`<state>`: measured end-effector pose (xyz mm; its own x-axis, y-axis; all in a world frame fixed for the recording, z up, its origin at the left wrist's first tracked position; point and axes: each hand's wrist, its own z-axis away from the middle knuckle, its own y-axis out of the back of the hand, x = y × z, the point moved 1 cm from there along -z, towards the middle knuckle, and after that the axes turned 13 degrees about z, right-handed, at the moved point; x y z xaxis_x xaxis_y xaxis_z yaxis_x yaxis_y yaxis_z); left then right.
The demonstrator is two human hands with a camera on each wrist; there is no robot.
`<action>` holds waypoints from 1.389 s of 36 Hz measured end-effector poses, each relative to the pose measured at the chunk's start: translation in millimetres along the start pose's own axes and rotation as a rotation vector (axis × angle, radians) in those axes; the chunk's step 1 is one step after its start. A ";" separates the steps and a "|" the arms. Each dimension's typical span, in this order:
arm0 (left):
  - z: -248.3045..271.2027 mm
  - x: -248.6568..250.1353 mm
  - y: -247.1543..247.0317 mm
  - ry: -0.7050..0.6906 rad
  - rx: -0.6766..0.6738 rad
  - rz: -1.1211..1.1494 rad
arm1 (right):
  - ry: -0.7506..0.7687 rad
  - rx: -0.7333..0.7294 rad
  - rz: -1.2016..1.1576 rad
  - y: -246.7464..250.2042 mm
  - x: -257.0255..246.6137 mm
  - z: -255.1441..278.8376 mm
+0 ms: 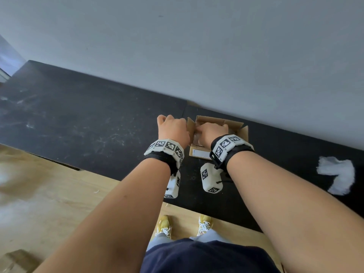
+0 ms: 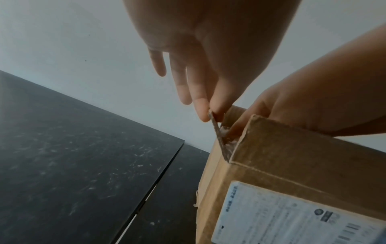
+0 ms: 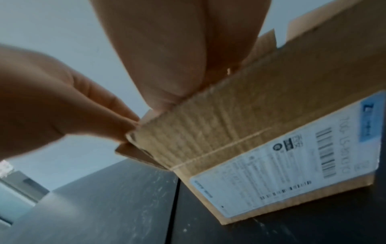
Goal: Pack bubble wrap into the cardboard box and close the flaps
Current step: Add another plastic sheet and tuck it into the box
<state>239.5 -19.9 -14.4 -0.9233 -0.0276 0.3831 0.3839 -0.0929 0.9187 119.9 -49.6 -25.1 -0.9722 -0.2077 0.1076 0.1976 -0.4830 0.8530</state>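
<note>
A small cardboard box (image 1: 242,133) with a shipping label (image 3: 292,165) stands on the black table near the wall, its top flaps up. My left hand (image 1: 173,128) is at the box's left side. In the left wrist view its thumb and fingers (image 2: 201,109) pinch the top edge of the left flap (image 2: 218,132). My right hand (image 1: 211,131) reaches over the near flap (image 3: 219,118), with straight fingers going down into the box. Their tips are hidden. A bit of crinkled bubble wrap (image 2: 228,142) shows inside, under those fingers.
A loose white piece of wrap (image 1: 336,174) lies on the table (image 1: 88,119) to the right of the box. The grey wall (image 1: 216,56) runs right behind the box. A seam (image 2: 158,180) splits the tabletop left of the box. The wooden floor (image 1: 59,194) lies below.
</note>
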 end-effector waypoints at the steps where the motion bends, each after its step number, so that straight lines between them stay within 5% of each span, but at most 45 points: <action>1: -0.3 1.0 0.2 -0.005 -0.002 -0.004 | 0.000 0.014 -0.044 1.3 2.4 3.6; 13: -2.5 -1.4 -1.0 -0.008 -0.022 -0.010 | -0.105 0.249 -0.298 -9.7 19.2 9.0; 27: -14.0 -8.6 -5.9 0.012 -0.021 0.086 | 0.012 -0.132 0.071 -8.1 6.4 -29.2; 38: -14.6 -7.9 -6.0 0.026 -0.017 0.112 | 0.019 -0.188 0.202 -2.7 -5.4 -49.3; 50: -9.2 0.5 -5.4 -0.010 -0.047 0.032 | 0.061 -0.067 -0.310 -18.6 18.1 -14.6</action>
<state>236.9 -28.6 -20.0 -0.9103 -0.0215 0.4134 0.4122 -0.1385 0.9005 100.4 -56.8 -46.4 -0.9785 -0.0914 -0.1847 -0.0972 -0.5857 0.8047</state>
